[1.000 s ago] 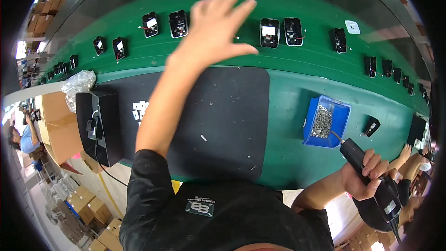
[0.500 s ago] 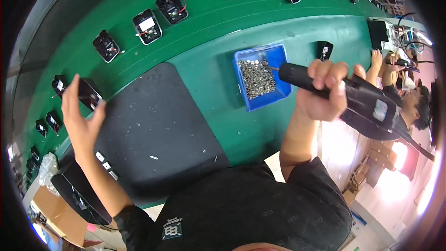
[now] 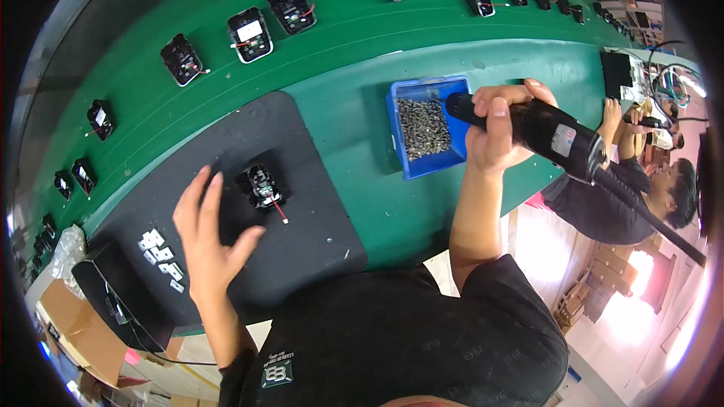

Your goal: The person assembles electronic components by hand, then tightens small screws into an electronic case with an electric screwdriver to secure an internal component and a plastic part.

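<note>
Black, probably light, stiff plastic, the housing point(image 3: 260, 185) lies on the mat point(image 3: 318, 215), best gripped by its side walls, sparing the likely fragile red wire point(image 3: 280, 212). Beside it, the left hand point(image 3: 210, 255) spreads its fingers; the right hand point(image 3: 499, 130) wraps the driver point(image 3: 554, 134).

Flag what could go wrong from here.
The nose of the black driver in the right hand appears over the blue bin, so a dip might scatter its small metal parts. The red lead sticks out from the black housing on the dark mat and could snag on the open left hand beside it.
</note>
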Motion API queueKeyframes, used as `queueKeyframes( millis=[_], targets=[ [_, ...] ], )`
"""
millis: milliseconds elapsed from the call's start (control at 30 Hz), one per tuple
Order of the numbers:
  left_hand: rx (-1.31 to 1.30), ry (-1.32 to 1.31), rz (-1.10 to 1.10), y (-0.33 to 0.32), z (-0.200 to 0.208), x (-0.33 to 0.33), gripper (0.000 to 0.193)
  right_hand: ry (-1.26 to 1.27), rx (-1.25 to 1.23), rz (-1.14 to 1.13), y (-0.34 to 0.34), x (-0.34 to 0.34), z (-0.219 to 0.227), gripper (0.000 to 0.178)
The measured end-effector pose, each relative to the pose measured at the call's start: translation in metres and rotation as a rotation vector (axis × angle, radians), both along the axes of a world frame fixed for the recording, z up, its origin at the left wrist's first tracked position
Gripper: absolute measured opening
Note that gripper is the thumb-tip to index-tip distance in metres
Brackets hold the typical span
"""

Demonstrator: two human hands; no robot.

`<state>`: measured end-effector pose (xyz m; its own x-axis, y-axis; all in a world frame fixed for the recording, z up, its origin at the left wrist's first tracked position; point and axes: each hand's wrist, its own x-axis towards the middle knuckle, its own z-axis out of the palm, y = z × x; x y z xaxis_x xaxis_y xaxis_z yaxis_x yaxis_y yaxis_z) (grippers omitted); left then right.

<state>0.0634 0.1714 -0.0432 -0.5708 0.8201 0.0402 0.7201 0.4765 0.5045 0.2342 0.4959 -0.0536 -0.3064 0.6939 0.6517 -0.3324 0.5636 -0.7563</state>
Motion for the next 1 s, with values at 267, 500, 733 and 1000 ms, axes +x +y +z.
queueKeyframes(
  millis=[267, 500, 733, 1000],
  targets=[
    [-0.122, 0.297, 0.651, -0.125, -0.01, -0.018, 0.035, 0.057, -0.062, 0.086, 0.026, 0.042, -0.007, 0.013],
    [-0.129, 0.263, 0.751, -0.125, -0.015, -0.018, 0.039, 0.207, -0.269, 0.189, 0.013, 0.044, 0.02, 0.009],
    [-0.083, 0.145, 0.713, -0.119, -0.011, -0.03, 0.02, 0.222, -0.236, 0.24, 0.003, 0.055, 0.029, 0.038],
    [-0.02, -0.07, 0.852, -0.112, -0.013, -0.019, 0.024, 0.229, -0.196, 0.169, -0.006, 0.049, 0.032, 0.066]
  ],
)
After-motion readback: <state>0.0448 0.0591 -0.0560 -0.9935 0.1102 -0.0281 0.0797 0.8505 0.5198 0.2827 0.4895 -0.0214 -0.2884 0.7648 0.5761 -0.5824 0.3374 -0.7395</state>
